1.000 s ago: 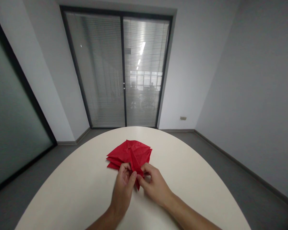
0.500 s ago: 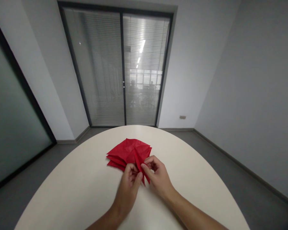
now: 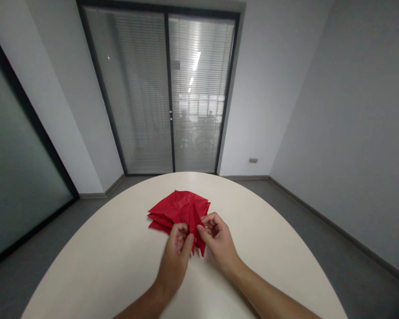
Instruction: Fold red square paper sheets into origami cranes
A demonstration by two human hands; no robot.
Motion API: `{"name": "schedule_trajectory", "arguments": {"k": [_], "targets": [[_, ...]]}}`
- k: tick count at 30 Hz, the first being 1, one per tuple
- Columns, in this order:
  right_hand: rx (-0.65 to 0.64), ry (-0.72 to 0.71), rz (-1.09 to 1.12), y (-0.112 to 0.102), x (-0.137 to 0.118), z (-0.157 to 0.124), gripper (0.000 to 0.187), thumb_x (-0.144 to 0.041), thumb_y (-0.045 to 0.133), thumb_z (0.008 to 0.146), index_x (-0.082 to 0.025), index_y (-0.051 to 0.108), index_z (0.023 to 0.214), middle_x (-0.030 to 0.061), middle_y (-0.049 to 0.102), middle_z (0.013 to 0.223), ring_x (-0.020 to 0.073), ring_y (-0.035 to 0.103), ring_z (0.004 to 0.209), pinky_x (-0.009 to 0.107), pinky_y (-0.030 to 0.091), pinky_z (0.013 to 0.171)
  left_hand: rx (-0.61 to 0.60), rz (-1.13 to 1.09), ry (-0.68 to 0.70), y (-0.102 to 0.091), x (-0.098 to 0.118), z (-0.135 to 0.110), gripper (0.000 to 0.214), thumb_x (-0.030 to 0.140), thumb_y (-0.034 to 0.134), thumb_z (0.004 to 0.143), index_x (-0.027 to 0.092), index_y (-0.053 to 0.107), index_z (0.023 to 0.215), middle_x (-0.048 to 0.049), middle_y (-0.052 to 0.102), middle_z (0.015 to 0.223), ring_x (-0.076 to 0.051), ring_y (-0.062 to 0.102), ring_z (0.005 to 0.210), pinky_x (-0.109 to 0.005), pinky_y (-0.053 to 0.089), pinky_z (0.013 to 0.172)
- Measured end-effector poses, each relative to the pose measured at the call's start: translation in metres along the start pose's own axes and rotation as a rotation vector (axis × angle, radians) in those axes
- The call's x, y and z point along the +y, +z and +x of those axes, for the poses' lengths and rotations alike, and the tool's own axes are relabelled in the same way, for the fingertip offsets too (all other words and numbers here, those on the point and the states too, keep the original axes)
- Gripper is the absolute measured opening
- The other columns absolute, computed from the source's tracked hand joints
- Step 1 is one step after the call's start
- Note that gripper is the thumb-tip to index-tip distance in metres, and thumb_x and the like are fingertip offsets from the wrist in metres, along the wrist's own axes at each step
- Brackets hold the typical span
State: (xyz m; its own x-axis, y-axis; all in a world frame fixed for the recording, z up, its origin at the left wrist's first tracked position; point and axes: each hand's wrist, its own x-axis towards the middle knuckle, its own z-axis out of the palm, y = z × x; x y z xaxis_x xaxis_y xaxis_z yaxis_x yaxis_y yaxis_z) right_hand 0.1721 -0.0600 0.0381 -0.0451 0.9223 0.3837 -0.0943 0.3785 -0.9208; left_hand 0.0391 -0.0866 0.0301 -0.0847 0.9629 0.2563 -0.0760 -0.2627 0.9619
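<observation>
I have the fingers of my left hand (image 3: 175, 257) and right hand (image 3: 222, 244) bent nearly closed, each pinching the narrow gathered end of a folded red sheet (image 3: 174, 206). Its layers fan across the table (image 3: 269, 239), stopping short of the rounded far edge; slatted blinds (image 3: 138, 102) stand beyond.

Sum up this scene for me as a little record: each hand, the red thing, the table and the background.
Left hand: thumb and fingers pinching the near part of the folded red sheet
Right hand: pinching the same piece, on its right side
Red piece: layered, pleated, fanned out on its far side; paper or fabric, cannot tell
Table: cream top, curved edge
Background: slatted blinds in dark-framed panels
</observation>
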Motion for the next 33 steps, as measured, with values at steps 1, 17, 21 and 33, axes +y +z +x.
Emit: {"name": "schedule_trajectory", "arguments": {"k": [1,17,21,33], "targets": [[-0.018,0.0,-0.031,0.0,0.0,-0.001,0.025,-0.039,0.073,0.082,-0.022,0.056,0.087,-0.0003,0.06,0.079,0.0134,0.054,0.067,0.025,0.044,0.064,0.012,-0.009,-0.008,0.0,-0.001,0.001,0.025,0.042,0.063,0.086,0.019,0.056,0.095,-0.0034,0.065,0.085,-0.018,0.064,0.078,-0.028,0.053,0.073],[0.011,0.032,-0.096,-0.021,-0.019,0.014,0.044,-0.051,0.07,0.083,-0.017,0.061,0.057,-0.0028,0.047,0.057,0.012,0.04,0.058,0.027,0.033,0.058,-0.101,0.215,-0.011,0.003,-0.007,-0.003,0.019,0.037,0.062,0.085,0.018,0.062,0.09,-0.0019,0.065,0.078,-0.017,0.063,0.072,-0.026,0.05,0.068],[0.036,0.056,-0.095,-0.022,-0.019,0.013,0.043,-0.057,0.066,0.084,-0.017,0.073,0.07,-0.0013,0.05,0.057,0.0136,0.043,0.059,0.028,0.035,0.057,-0.143,0.185,-0.062,0.006,-0.006,-0.006,0.017,0.035,0.063,0.083,0.019,0.059,0.085,0.0012,0.061,0.069,-0.014,0.057,0.062,-0.023,0.044,0.057],[-0.201,0.136,0.125,-0.013,-0.011,0.006,0.037,-0.04,0.081,0.075,-0.023,0.061,0.102,-0.0002,0.065,0.086,0.0131,0.061,0.075,0.025,0.047,0.068,0.011,-0.012,-0.054,0.001,-0.001,0.001,0.024,0.038,0.068,0.08,0.02,0.053,0.08,0.0024,0.059,0.071,-0.013,0.057,0.062,-0.021,0.046,0.058]]}}
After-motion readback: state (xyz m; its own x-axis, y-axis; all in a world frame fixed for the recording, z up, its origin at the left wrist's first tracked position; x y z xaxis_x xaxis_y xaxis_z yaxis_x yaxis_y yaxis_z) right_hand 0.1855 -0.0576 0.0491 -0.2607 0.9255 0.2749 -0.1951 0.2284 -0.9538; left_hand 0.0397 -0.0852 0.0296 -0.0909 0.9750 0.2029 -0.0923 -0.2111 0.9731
